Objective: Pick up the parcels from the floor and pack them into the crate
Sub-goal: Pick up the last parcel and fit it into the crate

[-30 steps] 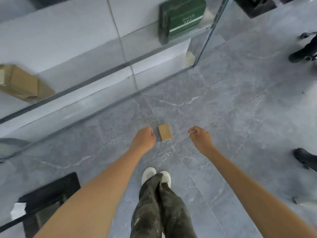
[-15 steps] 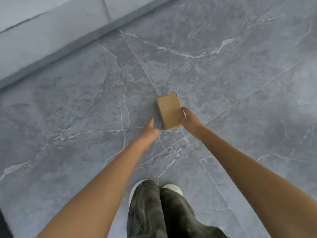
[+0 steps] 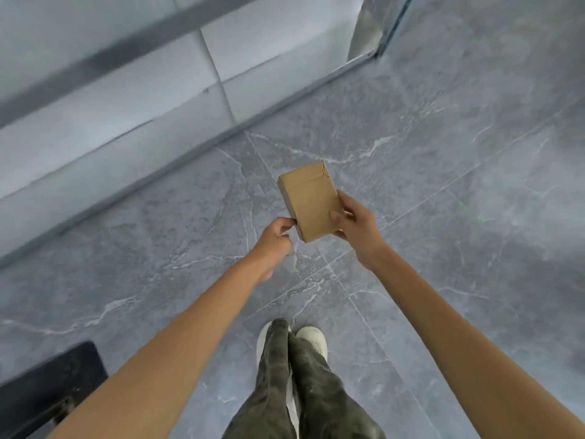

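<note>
A small brown cardboard parcel point(image 3: 308, 198) is held up off the grey marble floor point(image 3: 443, 185), in the middle of the head view. My right hand point(image 3: 356, 224) grips its right side, thumb on the top face and fingers underneath. My left hand point(image 3: 273, 243) touches the parcel's lower left edge with pinched fingertips. The crate is not clearly in view.
A pale tiled wall base with a metal rail point(image 3: 126, 99) runs along the upper left. A black object point(image 3: 47, 388) lies at the lower left corner. My legs and white shoes point(image 3: 304, 340) stand below the hands. Open floor stretches to the right.
The parcel lay on the floor with my right hand reaching its edge; now it is lifted off the floor in my right hand, and my left hand has come up to its left edge.
</note>
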Action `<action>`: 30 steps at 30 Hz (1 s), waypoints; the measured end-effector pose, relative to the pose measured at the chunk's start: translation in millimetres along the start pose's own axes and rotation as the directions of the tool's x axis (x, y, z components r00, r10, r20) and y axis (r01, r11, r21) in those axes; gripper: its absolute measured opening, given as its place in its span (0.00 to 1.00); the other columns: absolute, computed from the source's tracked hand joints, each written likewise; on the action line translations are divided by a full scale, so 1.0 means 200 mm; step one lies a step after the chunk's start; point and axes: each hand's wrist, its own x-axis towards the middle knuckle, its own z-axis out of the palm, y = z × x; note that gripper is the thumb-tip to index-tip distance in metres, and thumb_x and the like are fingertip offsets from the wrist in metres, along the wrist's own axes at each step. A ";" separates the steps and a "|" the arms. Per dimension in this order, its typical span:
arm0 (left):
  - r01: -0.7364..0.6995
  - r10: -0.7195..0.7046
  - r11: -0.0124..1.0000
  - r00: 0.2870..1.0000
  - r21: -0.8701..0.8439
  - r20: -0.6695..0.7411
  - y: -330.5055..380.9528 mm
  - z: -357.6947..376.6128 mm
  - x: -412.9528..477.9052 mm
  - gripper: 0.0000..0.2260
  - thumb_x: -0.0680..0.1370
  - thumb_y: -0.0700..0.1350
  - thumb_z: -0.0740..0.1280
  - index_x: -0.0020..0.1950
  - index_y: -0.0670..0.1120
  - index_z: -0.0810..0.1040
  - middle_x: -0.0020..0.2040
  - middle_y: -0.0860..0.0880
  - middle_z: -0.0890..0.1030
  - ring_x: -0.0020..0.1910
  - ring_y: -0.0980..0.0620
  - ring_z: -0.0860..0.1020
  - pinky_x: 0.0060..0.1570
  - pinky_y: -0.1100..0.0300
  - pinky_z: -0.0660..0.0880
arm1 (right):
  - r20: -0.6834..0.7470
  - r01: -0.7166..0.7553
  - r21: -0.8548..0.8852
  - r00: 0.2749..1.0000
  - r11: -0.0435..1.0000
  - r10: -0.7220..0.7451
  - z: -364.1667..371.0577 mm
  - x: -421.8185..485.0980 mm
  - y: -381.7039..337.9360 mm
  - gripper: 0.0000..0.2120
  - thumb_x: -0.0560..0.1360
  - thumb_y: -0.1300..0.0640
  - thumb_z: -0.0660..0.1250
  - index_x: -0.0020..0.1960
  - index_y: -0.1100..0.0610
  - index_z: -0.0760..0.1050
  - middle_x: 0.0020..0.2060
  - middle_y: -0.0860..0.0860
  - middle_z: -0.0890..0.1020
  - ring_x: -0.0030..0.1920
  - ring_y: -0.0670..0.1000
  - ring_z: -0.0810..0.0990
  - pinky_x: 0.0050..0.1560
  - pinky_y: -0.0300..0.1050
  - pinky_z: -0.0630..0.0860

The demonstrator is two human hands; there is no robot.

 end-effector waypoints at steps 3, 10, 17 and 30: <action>-0.110 0.113 0.992 0.993 0.063 -0.045 0.37 -0.08 -0.42 0.20 0.75 0.26 0.54 0.60 0.45 0.70 0.66 0.44 0.71 0.68 0.48 0.68 0.57 0.58 0.65 | -0.040 0.075 0.094 0.997 0.993 -0.071 -0.05 -0.34 -0.48 0.21 0.79 0.66 0.61 0.72 0.58 0.67 0.61 0.53 0.75 0.58 0.52 0.76 0.49 0.41 0.80; -0.360 0.338 0.931 0.915 -0.067 -0.219 1.27 -0.27 -1.51 0.08 0.77 0.38 0.66 0.41 0.47 0.70 0.47 0.45 0.78 0.47 0.44 0.78 0.32 0.70 0.72 | -0.086 0.297 0.152 0.954 0.943 -0.286 -0.16 -1.18 -1.55 0.18 0.79 0.60 0.62 0.68 0.55 0.70 0.52 0.49 0.78 0.47 0.44 0.78 0.44 0.38 0.80; -0.495 0.476 0.824 0.869 -0.276 -0.136 1.96 -0.47 -2.43 0.21 0.75 0.45 0.70 0.64 0.45 0.67 0.53 0.46 0.78 0.48 0.50 0.79 0.57 0.47 0.76 | -0.097 0.534 0.192 0.845 0.823 -0.526 -0.23 -1.84 -2.45 0.18 0.80 0.59 0.60 0.70 0.56 0.68 0.49 0.50 0.78 0.46 0.48 0.78 0.41 0.37 0.80; -0.772 0.820 0.539 0.572 -0.337 -0.001 2.06 -0.54 -3.21 0.42 0.60 0.58 0.77 0.70 0.56 0.62 0.61 0.46 0.79 0.58 0.47 0.79 0.51 0.49 0.78 | 0.383 0.545 0.325 0.671 0.772 -0.635 -0.20 -2.56 -2.82 0.36 0.68 0.37 0.70 0.71 0.50 0.66 0.65 0.57 0.75 0.63 0.56 0.76 0.61 0.55 0.76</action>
